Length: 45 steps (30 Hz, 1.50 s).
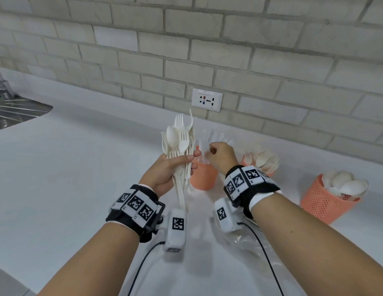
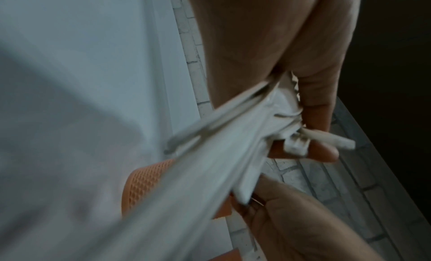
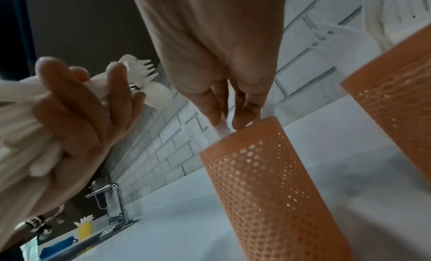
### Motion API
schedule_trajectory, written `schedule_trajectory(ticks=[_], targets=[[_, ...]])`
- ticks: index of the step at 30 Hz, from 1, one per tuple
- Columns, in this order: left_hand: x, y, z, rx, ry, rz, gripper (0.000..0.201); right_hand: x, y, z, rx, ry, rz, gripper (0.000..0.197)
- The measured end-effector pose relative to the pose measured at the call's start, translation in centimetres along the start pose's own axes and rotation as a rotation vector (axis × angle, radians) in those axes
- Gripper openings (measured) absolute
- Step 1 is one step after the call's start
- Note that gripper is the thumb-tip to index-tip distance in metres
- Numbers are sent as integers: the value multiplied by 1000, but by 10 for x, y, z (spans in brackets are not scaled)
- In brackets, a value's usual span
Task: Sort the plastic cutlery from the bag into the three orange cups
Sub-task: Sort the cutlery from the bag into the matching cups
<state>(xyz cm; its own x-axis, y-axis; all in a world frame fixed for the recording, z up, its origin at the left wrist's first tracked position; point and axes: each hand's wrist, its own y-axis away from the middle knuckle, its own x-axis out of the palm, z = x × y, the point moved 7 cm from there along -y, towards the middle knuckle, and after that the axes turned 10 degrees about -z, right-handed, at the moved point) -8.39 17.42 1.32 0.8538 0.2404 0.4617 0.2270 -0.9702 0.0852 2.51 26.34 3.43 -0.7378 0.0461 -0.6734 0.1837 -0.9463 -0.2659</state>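
Piece (image 3: 222, 131) pinched by right hand (image 1: 221, 154) blurred, type unclear; left cup (image 1: 202, 176) contents hidden behind hands.

Just above the rim of the nearest orange cup (image 3: 268, 182), the right hand (image 3: 210, 49) pinches a white handle (image 3: 221, 131) dipping into it. Left of the cup, the left hand (image 3: 70, 117) grips a cutlery bundle (image 3: 144, 76); a second cup (image 3: 396, 99) stands right.

left grip (image 1: 164, 171) curled, right grip (image 1: 221, 155) seemingly pinching
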Motion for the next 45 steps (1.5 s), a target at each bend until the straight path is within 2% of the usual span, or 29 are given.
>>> schedule_trajectory(ticks=[1, 2, 3, 5, 6, 9, 10, 13, 15, 18, 22, 29, 33, 37, 42, 45], targets=[[1, 0, 0, -3, 5, 7, 19, -2, 0, 3, -7, -3, -11, 12], [2, 1, 0, -7, 17, 11, 18, -8, 1, 8, -22, -16, -61, 30], [2, 1, 0, -8, 34, 11, 16, -16, 1, 14, -57, -58, -133, 39], [2, -1, -1, -7, 60, 6, 16, -38, 8, 36, -166, -196, -279, 27], [4, -1, -1, -6, 65, 7, 16, -42, 13, 45, -186, -257, -260, 19], [12, -1, -3, 8, 70, 33, 19, -27, 20, 52, -110, -305, -2, 33], [15, 0, -3, 10, 69, 49, 20, -24, 22, 51, -82, -312, 41, 33], [22, 3, -1, -13, 104, 90, 22, -25, 24, 48, -39, -390, 65, 5], [23, 5, 0, -11, 110, 87, 23, -26, 27, 45, -13, -424, 80, 17], [26, 7, -2, 19, 43, 79, 20, -26, 34, 40, 9, -471, 42, 13], [30, 9, -4, 36, -35, 59, 23, -36, 34, 30, 62, -550, -106, 24], [44, 15, -2, 24, -168, 81, 15, -63, 46, 35, -66, -615, -265, 15], [52, 24, 3, -15, -190, 146, 15, -76, 55, 34, -108, -636, -268, 16], [64, 32, 6, 13, -232, 161, 14, -87, 65, 32, -131, -629, -258, 10], [85, 43, 12, 42, -279, 203, 17, -104, 74, 20, -49, -650, -191, 11], [92, 48, 17, 26, -270, 202, 17, -107, 80, 16, -49, -665, -147, 20]])
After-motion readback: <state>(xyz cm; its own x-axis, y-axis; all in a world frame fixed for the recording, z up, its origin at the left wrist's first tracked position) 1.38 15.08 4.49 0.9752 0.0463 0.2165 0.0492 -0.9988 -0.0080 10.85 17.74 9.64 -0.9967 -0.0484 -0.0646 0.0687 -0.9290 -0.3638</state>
